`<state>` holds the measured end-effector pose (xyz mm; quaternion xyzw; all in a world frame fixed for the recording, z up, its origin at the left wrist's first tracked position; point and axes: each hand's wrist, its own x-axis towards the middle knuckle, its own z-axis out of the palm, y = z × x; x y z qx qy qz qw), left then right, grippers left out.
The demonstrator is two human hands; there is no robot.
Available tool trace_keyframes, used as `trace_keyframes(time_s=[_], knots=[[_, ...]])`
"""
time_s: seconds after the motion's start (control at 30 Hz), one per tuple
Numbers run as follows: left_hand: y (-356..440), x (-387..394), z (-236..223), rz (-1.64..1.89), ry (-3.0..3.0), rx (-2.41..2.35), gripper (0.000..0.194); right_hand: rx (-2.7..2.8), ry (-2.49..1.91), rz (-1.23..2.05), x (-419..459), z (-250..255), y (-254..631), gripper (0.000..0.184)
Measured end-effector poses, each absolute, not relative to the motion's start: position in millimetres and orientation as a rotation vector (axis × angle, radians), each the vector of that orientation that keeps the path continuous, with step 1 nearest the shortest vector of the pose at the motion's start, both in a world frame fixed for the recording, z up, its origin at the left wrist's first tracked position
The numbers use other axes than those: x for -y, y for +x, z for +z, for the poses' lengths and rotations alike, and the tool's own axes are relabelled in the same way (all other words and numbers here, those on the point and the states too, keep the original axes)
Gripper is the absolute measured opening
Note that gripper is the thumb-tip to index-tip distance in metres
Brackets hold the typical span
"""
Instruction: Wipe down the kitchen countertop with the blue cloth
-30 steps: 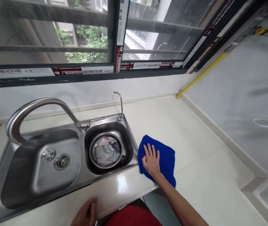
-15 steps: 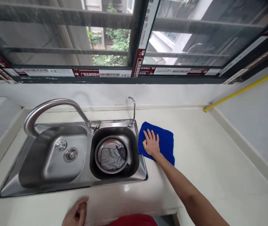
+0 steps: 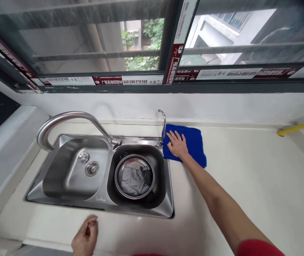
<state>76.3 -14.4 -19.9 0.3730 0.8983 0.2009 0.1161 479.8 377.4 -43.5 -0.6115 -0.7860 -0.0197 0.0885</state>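
1. Loosely curled, fingers folded toward the palm and holding nothing, the left hand point(image 3: 85, 237) rests on the front strip of the countertop point(image 3: 248, 199), just before the sink's near rim; placed so, it seems to steady the body while the other arm stretches.
2. Beyond it the double sink point(image 3: 69, 193) is set into the counter. Its right basin holds a round metal strainer basket point(image 3: 134, 176) with something grey crumpled inside, and the left basin shows a bare drain point(image 3: 92, 168).
3. Between the basins the big arched faucet point(image 3: 69, 121) swings out over the left one.
4. Reaching far across, the right hand point(image 3: 177, 145) lies flat with fingers spread on the blue cloth point(image 3: 194, 144), palm pressing it down rather than pinching it, a hold that suits pushing it along a surface.
5. That cloth sits on the counter at the sink's back right corner, touching the base of the small thin tap point(image 3: 163, 124) and close under the white wall and window point(image 3: 152, 53).
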Motion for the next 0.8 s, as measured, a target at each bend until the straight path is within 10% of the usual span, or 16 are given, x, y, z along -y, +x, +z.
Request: trace_keyframes(time_s=[0.8], knots=[[81.6, 9.4, -4.8, 0.574, 1.025, -2.581, 0.025, 2.291, -1.768, -0.176, -331.1, -47.7, 492.1, 0.054]])
